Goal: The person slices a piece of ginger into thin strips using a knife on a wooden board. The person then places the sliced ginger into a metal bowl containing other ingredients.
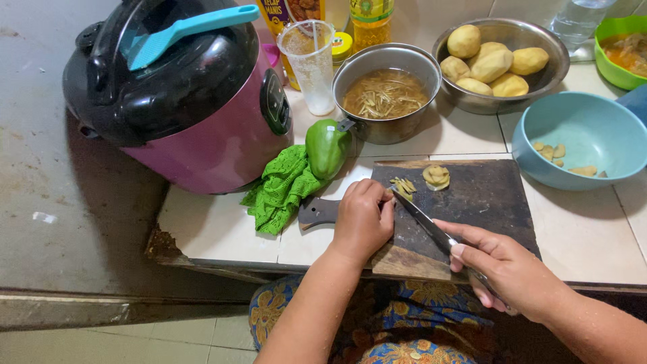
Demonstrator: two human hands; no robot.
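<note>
On the front edge of the bench lies a dark board (485, 202), and both hands work over its left half. The left hand (362, 219) rests knuckles-up at the board's left edge, fingers curled together and pressed down on something they hide; a few pale strips (403, 187) lie just past the fingertips. The right hand (509, 269) sits at the board's front right corner, fingers clamped round the handle of a knife (424, 221), forefinger stretched along its back. The blade slants up and left across the board, its tip close to the left fingers. A small pale sliced lump (437, 176) sits near the board's back edge, apart from the strips.

Just left of the board lie a green cloth (280, 192) and a green pepper (327, 149), touching each other. A pink and black cooker (202, 114) with a blue spoon (182, 30) on its lid fills the bench's left end. Behind the board stand a pot (387, 91) of brownish liquid with strips, a steel bowl (502, 101) of peeled potatoes (490, 64), and a clear cup (311, 64). A blue bowl (579, 138) with a few pale pieces sits at the board's right back corner.
</note>
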